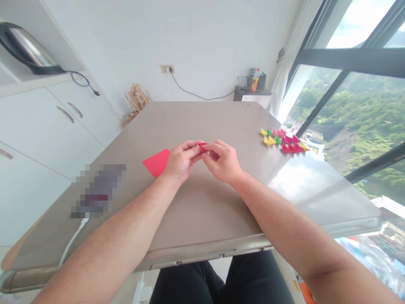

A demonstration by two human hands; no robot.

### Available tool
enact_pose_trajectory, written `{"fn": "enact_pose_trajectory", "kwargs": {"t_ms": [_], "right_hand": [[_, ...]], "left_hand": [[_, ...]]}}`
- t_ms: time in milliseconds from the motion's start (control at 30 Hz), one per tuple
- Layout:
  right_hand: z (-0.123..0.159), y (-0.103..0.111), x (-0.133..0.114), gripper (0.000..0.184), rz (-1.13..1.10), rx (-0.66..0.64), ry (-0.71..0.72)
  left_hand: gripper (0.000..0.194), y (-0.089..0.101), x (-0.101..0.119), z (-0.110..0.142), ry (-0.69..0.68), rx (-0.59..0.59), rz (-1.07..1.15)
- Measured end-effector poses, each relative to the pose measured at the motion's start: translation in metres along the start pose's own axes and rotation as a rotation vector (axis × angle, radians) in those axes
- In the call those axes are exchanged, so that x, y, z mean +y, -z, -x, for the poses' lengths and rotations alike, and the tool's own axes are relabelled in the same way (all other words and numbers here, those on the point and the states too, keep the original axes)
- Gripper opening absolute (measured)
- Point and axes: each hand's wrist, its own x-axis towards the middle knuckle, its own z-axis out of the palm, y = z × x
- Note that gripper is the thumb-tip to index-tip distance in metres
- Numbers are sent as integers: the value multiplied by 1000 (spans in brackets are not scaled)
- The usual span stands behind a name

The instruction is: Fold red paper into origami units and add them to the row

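Observation:
Between my two hands, above the middle of the table, is a small piece of folded red paper (203, 147). My left hand (184, 159) pinches it from the left, fingers closed. From the other side my right hand (222, 159) grips it with thumb and curled index finger. Most of the folded paper is covered by my fingers, so its exact shape cannot be made out. A flat red paper sheet (157, 162) lies on the table (202, 219) beside my left hand, partly hidden behind it.
Several folded paper boats (292, 147) in yellow, green, pink and red stand in rows at the right. A pixelated dark object (101, 188) with a white cable (72, 240) lies at the left. Bottles (255, 80) stand on a small cabinet behind the table.

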Motion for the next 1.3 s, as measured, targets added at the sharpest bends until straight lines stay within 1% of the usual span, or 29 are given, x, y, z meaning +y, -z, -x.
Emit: {"fn": "enact_pose_trajectory", "kwargs": {"t_ms": [167,300,433,600,700,867,933,1067,1300], "right_hand": [[-1,0,1,22,-21,6,7],[0,2,1,20,-50,23,55],[-1,3,-2,16,-92,99,64],[-2,3,-4,10,-55,97,72],[-1,1,-3,7,-29,94,9],[-1,-2,-2,14,-26,40,-144],[-1,-1,-3,13,-19,37,-161],[-2,1,-5,16,-2,74,-179],[-3,2,-4,19,-155,64,-354]], "left_hand": [[18,-2,1,1,-18,18,-10],[19,0,2,0,0,-9,4],[20,2,3,-2,14,-36,61],[20,4,2,-3,-2,-55,54],[20,3,-2,-2,-29,-67,12],[19,-1,-7,0,-84,-28,-86],[19,-3,-7,1,-109,1,-121],[19,-6,-8,3,-150,46,-175],[24,-6,-8,4,-171,78,-219]]}}
